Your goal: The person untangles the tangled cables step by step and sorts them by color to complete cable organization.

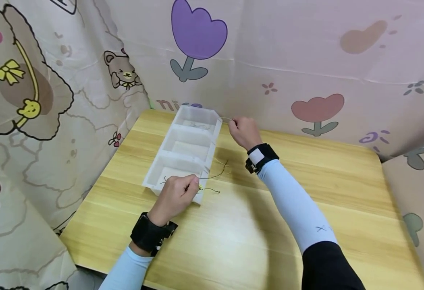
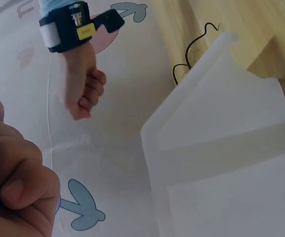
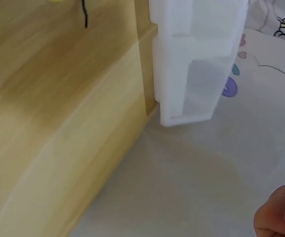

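Observation:
A white plastic box (image 1: 212, 147) with three compartments in a row stands on the table, also visible in the left wrist view. Above its near compartment my left hand (image 1: 173, 196) grips a bundle of thin dark cords (image 1: 216, 176); their ends stick out on both sides of the fist, with a small yellow bit at the thumb. Beyond the box's far right corner, my right hand (image 1: 245, 133) is raised, fingers curled, pinching a thin pale cord (image 1: 226, 118) that reaches toward the box. Pale loops (image 1: 197, 125) lie in the far compartment. The near compartment is partly hidden by my left hand.
The wooden table (image 1: 328, 185) extends to the right of the box. Patterned cloth (image 1: 255, 44) hangs behind the table and along its left side. A pale loop (image 1: 219, 162) shows beside the box's right wall.

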Available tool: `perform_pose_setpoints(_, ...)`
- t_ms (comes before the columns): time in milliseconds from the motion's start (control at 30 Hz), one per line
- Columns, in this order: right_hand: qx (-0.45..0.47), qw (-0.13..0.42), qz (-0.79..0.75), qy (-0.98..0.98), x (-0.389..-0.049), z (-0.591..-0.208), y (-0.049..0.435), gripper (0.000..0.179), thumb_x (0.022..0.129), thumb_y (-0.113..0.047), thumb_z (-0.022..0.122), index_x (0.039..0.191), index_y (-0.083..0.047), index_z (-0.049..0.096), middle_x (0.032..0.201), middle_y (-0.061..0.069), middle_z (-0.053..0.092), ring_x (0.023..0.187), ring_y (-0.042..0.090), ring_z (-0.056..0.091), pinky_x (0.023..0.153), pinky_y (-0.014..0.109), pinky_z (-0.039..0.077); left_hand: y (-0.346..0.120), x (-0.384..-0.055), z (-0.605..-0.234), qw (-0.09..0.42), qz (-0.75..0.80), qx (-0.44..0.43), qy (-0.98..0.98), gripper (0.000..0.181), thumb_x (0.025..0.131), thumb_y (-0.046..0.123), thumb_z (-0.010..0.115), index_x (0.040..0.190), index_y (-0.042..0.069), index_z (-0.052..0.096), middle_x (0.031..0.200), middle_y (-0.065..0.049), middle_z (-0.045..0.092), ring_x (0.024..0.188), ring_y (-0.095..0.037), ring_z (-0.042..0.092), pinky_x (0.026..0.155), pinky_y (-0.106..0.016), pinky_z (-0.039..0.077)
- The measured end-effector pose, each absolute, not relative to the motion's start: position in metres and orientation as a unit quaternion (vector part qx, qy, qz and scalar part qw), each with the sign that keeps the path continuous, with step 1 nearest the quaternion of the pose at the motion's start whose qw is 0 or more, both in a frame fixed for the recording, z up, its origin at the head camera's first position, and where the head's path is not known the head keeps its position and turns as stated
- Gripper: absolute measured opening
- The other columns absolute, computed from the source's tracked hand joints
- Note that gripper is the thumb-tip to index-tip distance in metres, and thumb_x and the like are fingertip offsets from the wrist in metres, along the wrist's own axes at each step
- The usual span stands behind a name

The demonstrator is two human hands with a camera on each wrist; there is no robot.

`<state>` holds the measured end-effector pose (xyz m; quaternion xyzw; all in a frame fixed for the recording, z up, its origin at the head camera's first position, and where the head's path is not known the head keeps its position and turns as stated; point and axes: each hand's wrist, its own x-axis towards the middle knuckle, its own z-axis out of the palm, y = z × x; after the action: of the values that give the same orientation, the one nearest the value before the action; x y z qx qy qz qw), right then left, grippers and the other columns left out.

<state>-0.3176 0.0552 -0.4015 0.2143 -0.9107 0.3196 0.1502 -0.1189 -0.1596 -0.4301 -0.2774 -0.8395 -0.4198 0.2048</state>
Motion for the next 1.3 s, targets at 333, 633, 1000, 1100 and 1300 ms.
perform_pose_setpoints(333, 0.165, 0.074, 0.296, -0.938, -0.336, -0.428, 0.037, 0.041, 0.092, -0.025, 0.039, 0.053, -0.011, 0.038, 0.049, 0.0, 0.033, 0.041, 0.017, 0.035, 0.041, 0.029, 0.025, -0.159, -0.118, -0.432, 0.202, -0.429, -0.268, -0.839, 0.043, 0.098, 0.019, 0.04, 0.057, 0.017, 0.028, 0.05, 0.009, 0.02, 0.042, -0.003, 0.015, 0.039, -0.017, 0.014)
perform_pose_setpoints(633, 0.171, -0.006, 0.237, -0.956, -0.341, -0.435, 0.029, 0.02, 0.088, -0.021, 0.051, 0.09, -0.005, 0.062, 0.065, 0.005, 0.051, 0.051, 0.016, 0.042, 0.047, 0.029, 0.032, -0.156, -0.118, -0.433, 0.205, -0.424, -0.266, -0.841, 0.042, 0.097, 0.019, 0.041, 0.057, 0.018, 0.029, 0.049, 0.011, 0.02, 0.041, -0.001, 0.016, 0.038, -0.017, 0.015)
perform_pose_setpoints(1000, 0.207, -0.001, 0.295, -0.933, -0.34, -0.429, 0.037, 0.048, 0.09, -0.025, 0.053, 0.131, -0.002, 0.046, 0.129, 0.018, 0.05, 0.114, 0.031, 0.044, 0.095, 0.048, 0.039, -0.16, -0.12, -0.43, 0.193, -0.411, -0.256, -0.853, 0.042, 0.099, 0.024, 0.04, 0.058, 0.018, 0.03, 0.05, 0.009, 0.022, 0.041, -0.004, 0.018, 0.039, -0.019, 0.016)
perform_pose_setpoints(1100, 0.217, 0.002, 0.314, -0.925, -0.334, -0.422, 0.045, 0.043, 0.09, -0.024, 0.054, 0.128, -0.003, 0.05, 0.124, 0.019, 0.052, 0.113, 0.032, 0.045, 0.093, 0.048, 0.04, -0.158, -0.12, -0.429, 0.191, -0.414, -0.259, -0.851, 0.042, 0.099, 0.025, 0.04, 0.059, 0.019, 0.031, 0.05, 0.009, 0.022, 0.041, -0.004, 0.019, 0.039, -0.019, 0.017)
perform_pose_setpoints(1300, 0.248, 0.006, 0.338, -0.908, -0.317, -0.411, 0.056, 0.036, 0.09, -0.024, 0.055, 0.121, -0.005, 0.055, 0.114, 0.015, 0.059, 0.101, 0.025, 0.052, 0.087, 0.042, 0.045, -0.153, -0.121, -0.427, 0.181, -0.419, -0.259, -0.851, 0.041, 0.099, 0.03, 0.04, 0.061, 0.019, 0.032, 0.05, 0.008, 0.023, 0.041, -0.006, 0.021, 0.039, -0.021, 0.018)
